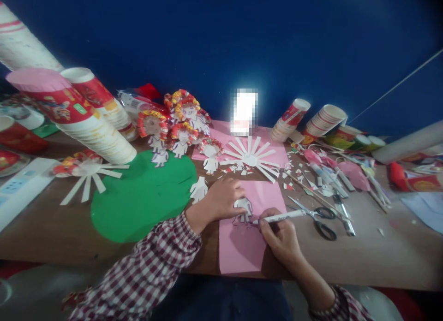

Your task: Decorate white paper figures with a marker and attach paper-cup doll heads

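Note:
My left hand [221, 200] rests over a pink paper sheet [242, 252], thumb and fingers curled at a small white figure-shaped paper cutout [243, 205] that lies flat on it. Between the fingers of my right hand [282, 238] is a white marker pen [282, 216], its tip at the pink paper close to the cutout's lower edge. Dark drawn lines show on the pink sheet just below the cutout. Another white paper cutout [199, 190] lies left of my left hand. Black-handled scissors [316, 214] lie open to the right of my right hand.
A green paper round [145, 201] lies left. Behind it stand figures with curled paper rims [152, 125]. Stacked paper cups [93, 122] lean at the left; more cups [325, 120] stand back right. A cut-out cup fan [251, 159], scraps and a power strip [26, 187] are also there.

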A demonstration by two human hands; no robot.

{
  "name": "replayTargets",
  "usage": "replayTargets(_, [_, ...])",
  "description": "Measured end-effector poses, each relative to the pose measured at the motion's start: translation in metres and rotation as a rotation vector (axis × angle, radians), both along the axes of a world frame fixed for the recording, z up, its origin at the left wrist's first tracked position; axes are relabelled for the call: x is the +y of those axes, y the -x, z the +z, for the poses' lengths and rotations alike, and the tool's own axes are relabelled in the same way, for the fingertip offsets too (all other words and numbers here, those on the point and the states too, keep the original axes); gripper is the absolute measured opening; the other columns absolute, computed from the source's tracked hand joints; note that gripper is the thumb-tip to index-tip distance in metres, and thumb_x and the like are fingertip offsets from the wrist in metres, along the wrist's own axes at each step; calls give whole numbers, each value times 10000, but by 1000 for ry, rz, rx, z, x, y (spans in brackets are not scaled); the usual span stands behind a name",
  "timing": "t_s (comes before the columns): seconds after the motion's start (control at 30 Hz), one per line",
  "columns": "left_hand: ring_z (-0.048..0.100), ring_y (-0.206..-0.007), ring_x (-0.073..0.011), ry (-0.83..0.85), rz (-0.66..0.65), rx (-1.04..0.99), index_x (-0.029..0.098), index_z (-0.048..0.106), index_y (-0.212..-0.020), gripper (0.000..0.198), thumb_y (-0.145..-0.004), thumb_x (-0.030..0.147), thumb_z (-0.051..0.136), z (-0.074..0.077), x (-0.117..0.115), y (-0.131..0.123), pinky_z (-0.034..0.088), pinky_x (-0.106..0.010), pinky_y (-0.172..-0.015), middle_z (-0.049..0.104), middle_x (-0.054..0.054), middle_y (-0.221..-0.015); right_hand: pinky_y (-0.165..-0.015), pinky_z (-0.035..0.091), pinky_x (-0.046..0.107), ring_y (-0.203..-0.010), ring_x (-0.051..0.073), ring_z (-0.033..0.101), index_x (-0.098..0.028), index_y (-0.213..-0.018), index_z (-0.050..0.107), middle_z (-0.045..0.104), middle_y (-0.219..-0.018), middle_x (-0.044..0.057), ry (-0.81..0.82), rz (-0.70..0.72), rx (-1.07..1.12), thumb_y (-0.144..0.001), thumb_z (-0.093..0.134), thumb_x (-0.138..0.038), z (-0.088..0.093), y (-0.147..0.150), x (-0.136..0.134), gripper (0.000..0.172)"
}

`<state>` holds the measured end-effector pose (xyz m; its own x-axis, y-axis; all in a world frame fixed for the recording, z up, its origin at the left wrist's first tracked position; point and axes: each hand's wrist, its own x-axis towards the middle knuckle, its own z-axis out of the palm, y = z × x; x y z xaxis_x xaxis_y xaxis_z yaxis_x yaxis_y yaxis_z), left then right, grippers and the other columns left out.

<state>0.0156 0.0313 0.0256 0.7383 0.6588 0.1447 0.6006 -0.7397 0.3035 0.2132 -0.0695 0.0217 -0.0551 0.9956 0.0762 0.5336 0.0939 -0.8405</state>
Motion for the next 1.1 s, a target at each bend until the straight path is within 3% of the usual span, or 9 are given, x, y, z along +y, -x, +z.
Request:
replayTargets(0.67, [565, -938, -238, 29, 5, 4, 199, 678, -982, 390, -801, 543, 645, 1, 0, 0, 418, -361, -838, 618, -53, -988, -459, 364, 224, -474, 121, 469, -189, -773, 563, 525, -565, -27, 4, 2, 21, -856, 526, -247, 2, 3, -2, 108])
replayTargets(1.1, [567, -934, -229, 15, 1, 8, 209, 678, -974, 383, -799, 548, 646, 1, 0, 0, 419, -355, -843, 620, -55, -994, -479, 421, 219, -506, 117, 518, -197, -853, 570, 577, -657, -11, -138, -24, 58, -876, 556, -221, -5, -1, -10, 36])
